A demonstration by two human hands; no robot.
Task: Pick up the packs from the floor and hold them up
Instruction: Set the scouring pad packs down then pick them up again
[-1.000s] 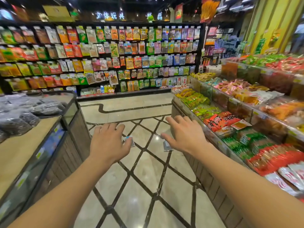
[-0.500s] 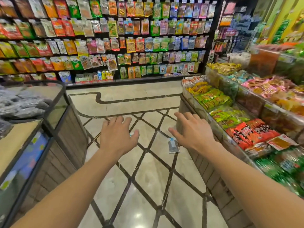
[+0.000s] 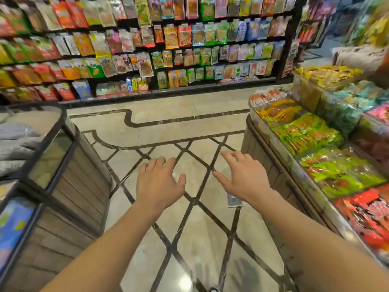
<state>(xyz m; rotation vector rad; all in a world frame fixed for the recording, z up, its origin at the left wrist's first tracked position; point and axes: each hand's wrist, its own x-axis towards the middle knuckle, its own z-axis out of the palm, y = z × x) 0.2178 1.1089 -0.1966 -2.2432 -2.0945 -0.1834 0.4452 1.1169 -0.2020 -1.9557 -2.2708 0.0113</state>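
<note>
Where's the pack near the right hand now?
In the head view the pack lies flat on the floor tiles, partly hidden under the right hand's wrist, close to the wooden base of the right-side display counter.
</note>
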